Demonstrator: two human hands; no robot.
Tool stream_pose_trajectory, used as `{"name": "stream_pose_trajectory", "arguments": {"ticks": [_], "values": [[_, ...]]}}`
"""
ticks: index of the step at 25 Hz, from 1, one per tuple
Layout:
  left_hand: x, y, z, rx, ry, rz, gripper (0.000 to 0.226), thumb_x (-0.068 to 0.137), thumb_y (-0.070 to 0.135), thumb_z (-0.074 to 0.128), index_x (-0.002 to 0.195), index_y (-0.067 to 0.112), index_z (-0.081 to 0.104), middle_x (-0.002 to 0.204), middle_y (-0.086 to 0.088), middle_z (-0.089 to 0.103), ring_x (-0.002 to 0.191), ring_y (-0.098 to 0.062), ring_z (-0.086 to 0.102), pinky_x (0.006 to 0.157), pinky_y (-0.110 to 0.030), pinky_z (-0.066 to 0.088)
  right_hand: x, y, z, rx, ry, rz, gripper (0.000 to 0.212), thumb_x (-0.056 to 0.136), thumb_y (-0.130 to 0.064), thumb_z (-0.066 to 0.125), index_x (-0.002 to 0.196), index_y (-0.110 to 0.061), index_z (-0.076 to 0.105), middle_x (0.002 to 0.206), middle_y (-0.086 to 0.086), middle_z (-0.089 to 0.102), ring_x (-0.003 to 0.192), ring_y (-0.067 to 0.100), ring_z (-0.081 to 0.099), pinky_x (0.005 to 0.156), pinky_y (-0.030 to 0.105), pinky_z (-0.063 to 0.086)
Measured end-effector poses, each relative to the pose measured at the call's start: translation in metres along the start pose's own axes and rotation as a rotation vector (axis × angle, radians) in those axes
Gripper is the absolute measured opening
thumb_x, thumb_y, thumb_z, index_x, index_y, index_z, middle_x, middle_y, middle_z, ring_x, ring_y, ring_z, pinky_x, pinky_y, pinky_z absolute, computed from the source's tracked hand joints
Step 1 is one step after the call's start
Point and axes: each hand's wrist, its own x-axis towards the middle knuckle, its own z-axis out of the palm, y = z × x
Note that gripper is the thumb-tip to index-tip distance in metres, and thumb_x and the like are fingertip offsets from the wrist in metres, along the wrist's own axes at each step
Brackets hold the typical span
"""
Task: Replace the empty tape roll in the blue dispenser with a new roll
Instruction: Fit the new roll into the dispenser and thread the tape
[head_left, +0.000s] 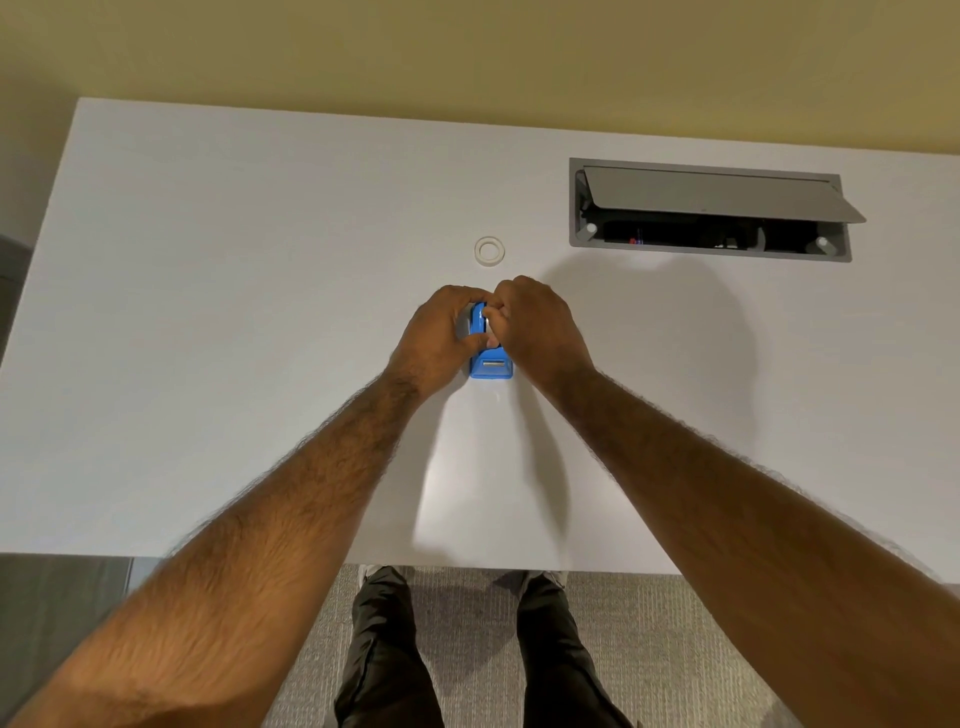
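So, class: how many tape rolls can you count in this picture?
1 clearly: a ring lying on the desk beyond the dispenser. Another may sit in the dispenser, hidden by the hands.

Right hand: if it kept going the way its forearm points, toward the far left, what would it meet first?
The right hand already touches the dispenser; just past it sits the left hand gripping the other side. The tape ring lies farther back, probably off that line.
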Motion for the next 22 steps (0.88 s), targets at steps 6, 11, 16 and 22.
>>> {"name": "stream_pose_trajectory", "arguments": {"ticks": [6, 11, 16, 22], "values": [[0.001, -0.001, 0.001, 0.008, 0.001, -0.011, 0.047, 0.086, 0.026, 0.076, 0.129, 0.016, 0.06, 0.127, -0.002, 0.063, 0.109, -0.014, 0.056, 0.097, -0.024, 0.04, 0.0, -0.005, 0.0, 0.013, -0.001, 0.04, 0.023, 0.094, -0.023, 0.054, 0.086, -0.003, 0.061, 0.081, 0.013, 0.064, 0.066, 0.017, 0.046, 0.065, 0.026, 0.039], [0.002, -0.001, 0.003, 0.026, -0.005, -0.02, 0.048, 0.086, 0.028, 0.077, 0.13, 0.017, 0.06, 0.128, -0.002, 0.063, 0.111, -0.018, 0.059, 0.1, -0.027, 0.044, -0.001, -0.007, -0.001, 0.06, -0.01, 0.088, 0.024, 0.095, -0.021, 0.051, 0.085, -0.002, 0.06, 0.074, 0.005, 0.049, 0.066, 0.016, 0.046, 0.064, 0.025, 0.034], [0.001, 0.0, 0.0, -0.007, 0.002, -0.01, 0.047, 0.083, 0.024, 0.079, 0.126, 0.017, 0.062, 0.124, -0.001, 0.064, 0.107, -0.015, 0.058, 0.098, -0.028, 0.045, 0.002, 0.0, -0.003, 0.135, -0.028, 0.094, 0.03, 0.092, -0.027, 0.048, 0.08, -0.004, 0.063, 0.072, 0.009, 0.062, 0.061, 0.016, 0.052, 0.061, 0.023, 0.039], [0.0, 0.0, 0.001, -0.013, 0.005, -0.012, 0.047, 0.083, 0.024, 0.079, 0.126, 0.017, 0.061, 0.123, 0.0, 0.064, 0.106, -0.014, 0.057, 0.093, -0.023, 0.041, -0.001, 0.005, -0.011, 0.185, -0.089, 0.059, 0.032, 0.087, -0.026, 0.048, 0.079, -0.001, 0.065, 0.072, 0.013, 0.064, 0.062, 0.02, 0.054, 0.061, 0.023, 0.038]]}}
